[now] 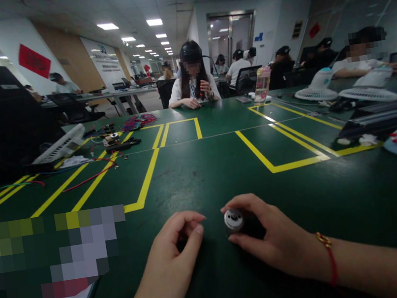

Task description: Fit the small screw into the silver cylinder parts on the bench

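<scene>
My right hand (272, 240) rests on the green table (205, 168) with its fingers curled around a small silver and black motor (233, 220), whose round metal end faces left. A red bracelet is on that wrist. My left hand (178, 251) lies just left of the motor, thumb and fingers pinched together on something small and dark that I cannot make out. The two hands are a few centimetres apart.
A blurred flat object (55, 290) lies at the near left. Yellow tape lines (144, 184) mark boxes on the table. Wires and small parts (115, 141) sit at far left, white fans (361, 89) at far right. A person (194, 82) sits across the table.
</scene>
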A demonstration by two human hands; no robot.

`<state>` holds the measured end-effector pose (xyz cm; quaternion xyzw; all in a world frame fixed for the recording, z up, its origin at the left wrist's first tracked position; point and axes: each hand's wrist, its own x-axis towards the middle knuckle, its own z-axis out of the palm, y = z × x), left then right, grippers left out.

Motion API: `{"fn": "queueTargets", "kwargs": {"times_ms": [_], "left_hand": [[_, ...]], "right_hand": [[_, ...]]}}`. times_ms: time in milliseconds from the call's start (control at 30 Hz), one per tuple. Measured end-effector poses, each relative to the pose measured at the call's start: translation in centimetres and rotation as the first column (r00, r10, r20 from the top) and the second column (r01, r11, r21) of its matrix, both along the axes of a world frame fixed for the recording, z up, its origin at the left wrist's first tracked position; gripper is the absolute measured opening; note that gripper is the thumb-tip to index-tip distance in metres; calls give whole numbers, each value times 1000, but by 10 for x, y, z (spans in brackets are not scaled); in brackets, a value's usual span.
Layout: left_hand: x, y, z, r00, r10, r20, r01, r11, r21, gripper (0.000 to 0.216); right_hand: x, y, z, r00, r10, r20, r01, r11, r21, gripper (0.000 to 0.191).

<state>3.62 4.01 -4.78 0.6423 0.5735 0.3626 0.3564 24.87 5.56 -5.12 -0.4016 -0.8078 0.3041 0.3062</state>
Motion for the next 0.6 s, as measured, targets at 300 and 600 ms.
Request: {"fn": "queueTargets", "kwargs": {"times_ms": [300,600], "left_hand": [[32,5,24,966,-250,-68,258,955,146,19],[16,21,30,994,-110,-5,110,986,127,12]], "right_hand": [[2,3,-1,994,-43,-99,36,997,-70,48],[4,4,-1,998,-67,4,67,996,-57,41]]}}
